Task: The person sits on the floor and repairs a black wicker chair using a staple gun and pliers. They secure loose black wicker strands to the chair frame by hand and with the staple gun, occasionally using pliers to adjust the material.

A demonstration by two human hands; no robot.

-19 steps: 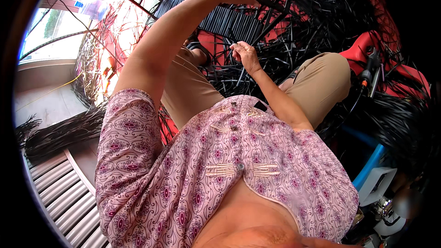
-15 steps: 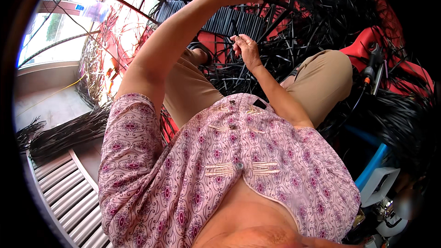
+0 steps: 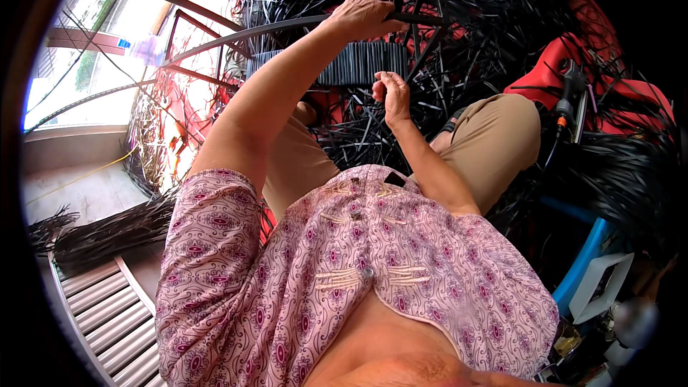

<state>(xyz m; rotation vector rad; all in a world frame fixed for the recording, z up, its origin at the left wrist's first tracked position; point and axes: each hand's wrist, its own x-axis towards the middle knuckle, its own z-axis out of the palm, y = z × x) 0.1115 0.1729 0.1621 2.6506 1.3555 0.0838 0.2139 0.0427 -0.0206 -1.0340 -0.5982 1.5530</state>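
My left hand (image 3: 361, 16) is wrapped round a curved bar of a dark frame (image 3: 423, 20), which looks like part of a chair or similar furniture. Several black flat strips, wound side by side, form a panel (image 3: 358, 64) on the frame just below that hand. Close to the panel's right lower edge is my right hand (image 3: 395, 99), its fingers curled in and pressed together. Whether a strip is in those fingers is too small to make out.
Loose black strips (image 3: 494, 36) lie in tangled heaps over a red surface beyond and right. A red plastic seat (image 3: 548, 64) with a corded tool (image 3: 571, 89) stands at right. A slatted metal piece (image 3: 104, 308) and strip bundle (image 3: 118, 233) are at left.
The frame has turned and shifted, its panel now lying more level. My left hand has gone down slightly with the bar. My right hand has moved a little right and down, its fingers more upright.
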